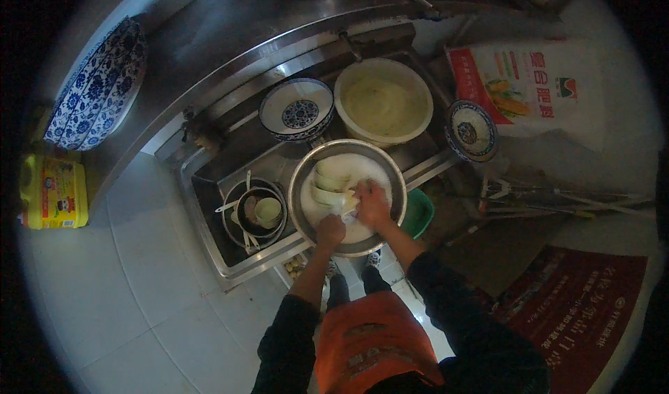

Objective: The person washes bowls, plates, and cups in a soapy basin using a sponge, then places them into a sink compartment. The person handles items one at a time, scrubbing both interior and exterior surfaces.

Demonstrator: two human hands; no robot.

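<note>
A round steel basin [296, 205] full of white suds stands before me, resting across the sink's front rim. Both hands work inside it. My left hand [331, 231] is closed at the near side, on what looks like a small white utensil [348, 215], perhaps a spoon. My right hand [373, 205] is slightly blurred and curls around a pale yellow scrubbing pad or cloth [350, 201] against that utensil. Just beyond the hands, pale green bowls [330, 180] lie tilted in the foam. The parts of the fingers down in the suds are hidden.
In the steel sink [206, 205], dark pots [239, 191] hold a bowl and utensils. Behind stand a patterned bowl [282, 93] and a white tub [418, 124] of cloudy liquid. Another bowl [472, 131] sits right, a green basin [419, 213] below. Stacked dishes [99, 88] stand left.
</note>
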